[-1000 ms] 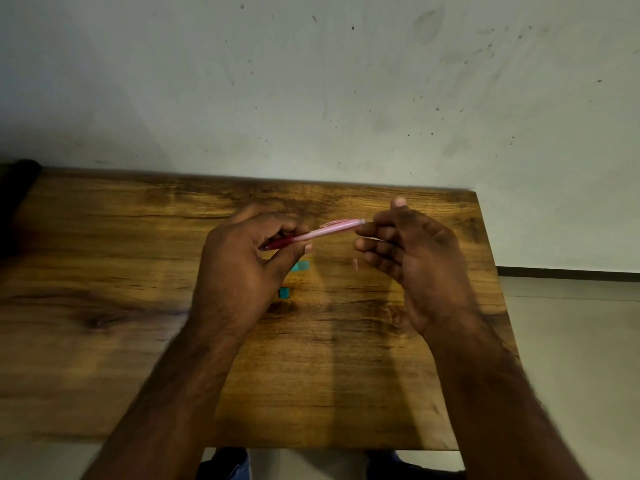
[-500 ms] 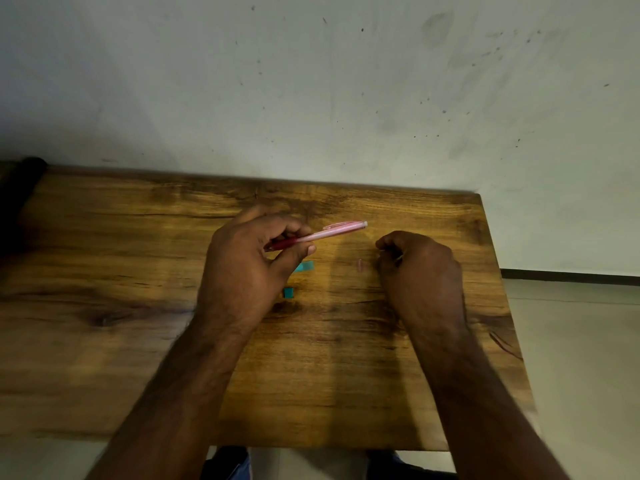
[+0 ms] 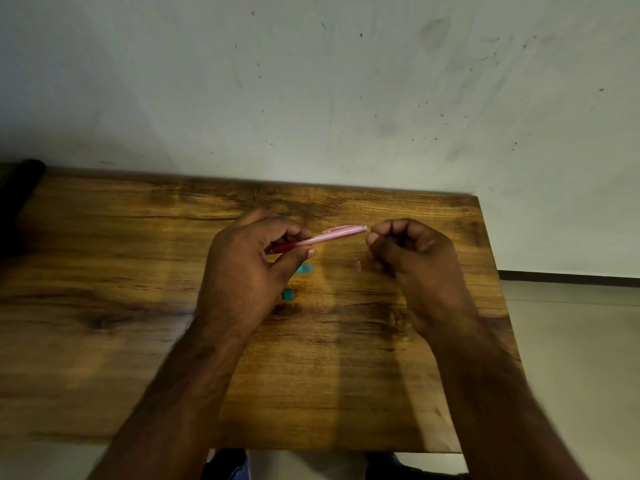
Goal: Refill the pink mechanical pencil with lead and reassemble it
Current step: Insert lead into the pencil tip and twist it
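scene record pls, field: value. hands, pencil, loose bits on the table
left hand: shut on pink mechanical pencil, gripping the dark red end, other end pointing toward the right hand
right hand: fingertips pinched by the pencil's pale end; contents too small to tell
small pink piece: lying on wooden table, between the hands
teal pieces: one and another on the table, beside the left hand

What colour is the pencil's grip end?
Dark red, in the left hand; the pencil barrel is pink. Head view.
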The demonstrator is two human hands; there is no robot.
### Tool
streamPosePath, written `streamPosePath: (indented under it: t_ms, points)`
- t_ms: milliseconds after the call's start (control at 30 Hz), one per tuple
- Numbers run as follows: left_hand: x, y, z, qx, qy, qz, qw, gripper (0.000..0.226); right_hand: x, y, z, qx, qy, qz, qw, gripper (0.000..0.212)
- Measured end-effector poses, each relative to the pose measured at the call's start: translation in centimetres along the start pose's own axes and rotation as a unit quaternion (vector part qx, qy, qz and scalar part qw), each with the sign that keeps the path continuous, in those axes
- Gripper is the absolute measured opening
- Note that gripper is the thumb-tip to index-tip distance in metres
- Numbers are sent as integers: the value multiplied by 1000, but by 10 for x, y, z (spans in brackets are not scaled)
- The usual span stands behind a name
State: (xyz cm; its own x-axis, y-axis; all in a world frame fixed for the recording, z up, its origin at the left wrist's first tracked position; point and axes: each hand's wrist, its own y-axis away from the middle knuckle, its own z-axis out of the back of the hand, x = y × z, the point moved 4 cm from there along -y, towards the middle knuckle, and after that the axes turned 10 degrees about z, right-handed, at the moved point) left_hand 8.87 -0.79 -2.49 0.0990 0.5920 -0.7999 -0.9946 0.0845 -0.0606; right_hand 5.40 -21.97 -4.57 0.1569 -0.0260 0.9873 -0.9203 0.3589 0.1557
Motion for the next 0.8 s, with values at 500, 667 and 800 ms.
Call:
streamPosePath:
  t_ms: [500,667,800]
  points:
    - [2,-1,-3,-3,-13,3,1000,22,7,0,-2,52,-157,-2,986,15]
    - [1,-1,-3,-3,-18,3,1000,21,8,0,-3,51,-139,14,989,15]
    - [1,-1,-2,-4,-20,2,1000,21,9,1,-2,53,-118,27,991,15]
